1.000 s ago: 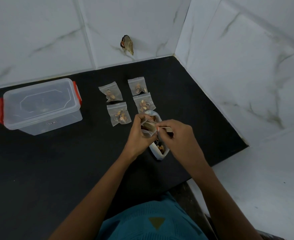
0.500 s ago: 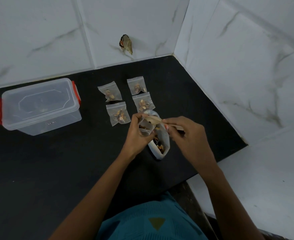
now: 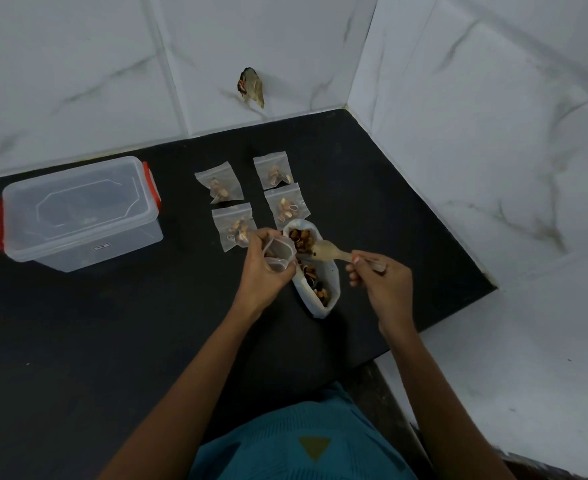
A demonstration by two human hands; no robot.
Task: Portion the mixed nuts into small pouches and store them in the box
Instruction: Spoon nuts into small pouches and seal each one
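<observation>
A white bag of mixed nuts (image 3: 323, 282) lies open on the black counter (image 3: 112, 341). My left hand (image 3: 264, 268) grips a small clear pouch (image 3: 278, 254) with its mouth held open, just left of the bag. My right hand (image 3: 379, 275) pinches the handle of a pale spoon (image 3: 327, 252); its bowl rests over the bag's opening. Several filled pouches (image 3: 235, 225) lie in two columns behind the bag. The clear storage box (image 3: 78, 213) with red clips stands lidded at the left.
White marble-patterned tiled walls close the counter at the back and right. A small brownish object (image 3: 251, 86) sticks to the back wall. The counter's right front corner (image 3: 489, 289) is near my right hand. My teal shirt shows at the bottom.
My right hand drew the spoon back to the right, out of the small pouch, and its bowl now sits over the nut bag. My left hand keeps holding the pouch.
</observation>
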